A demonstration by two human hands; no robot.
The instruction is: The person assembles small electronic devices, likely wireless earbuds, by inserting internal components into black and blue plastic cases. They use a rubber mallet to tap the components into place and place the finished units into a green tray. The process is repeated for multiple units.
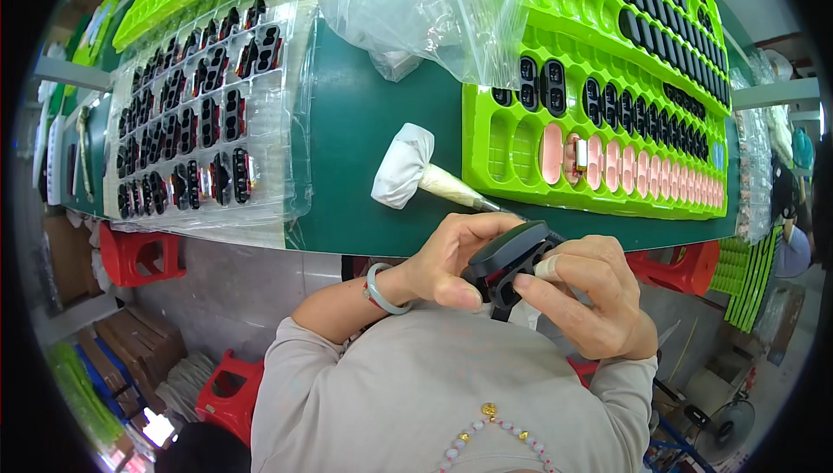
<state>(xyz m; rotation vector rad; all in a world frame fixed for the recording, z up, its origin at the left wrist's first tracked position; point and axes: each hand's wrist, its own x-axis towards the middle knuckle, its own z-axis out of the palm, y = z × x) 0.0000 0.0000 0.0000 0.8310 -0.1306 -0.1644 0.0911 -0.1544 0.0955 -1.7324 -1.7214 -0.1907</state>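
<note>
Both hands are close in front of my chest, near the table's front edge, around a black oval casing (510,249) tilted on its side. My left hand (455,258) grips the casing's left end, thumb below and fingers behind. From the right, my right hand (592,295) pinches its open side between thumb and fingers; a pale wrap circles one finger. A dark strip hangs beneath the casing, and its inside is mostly covered by my fingers. Just beyond my left hand lies a mallet (403,165) with a white-wrapped head, its handle pointing toward the hands.
A green tray (599,201) at right carries pink and black oval shells. At left, clear plastic trays (276,139) hold rows of black parts. A clear plastic bag (425,4) lies at the back of the green table (347,126). Red stools (143,256) stand below.
</note>
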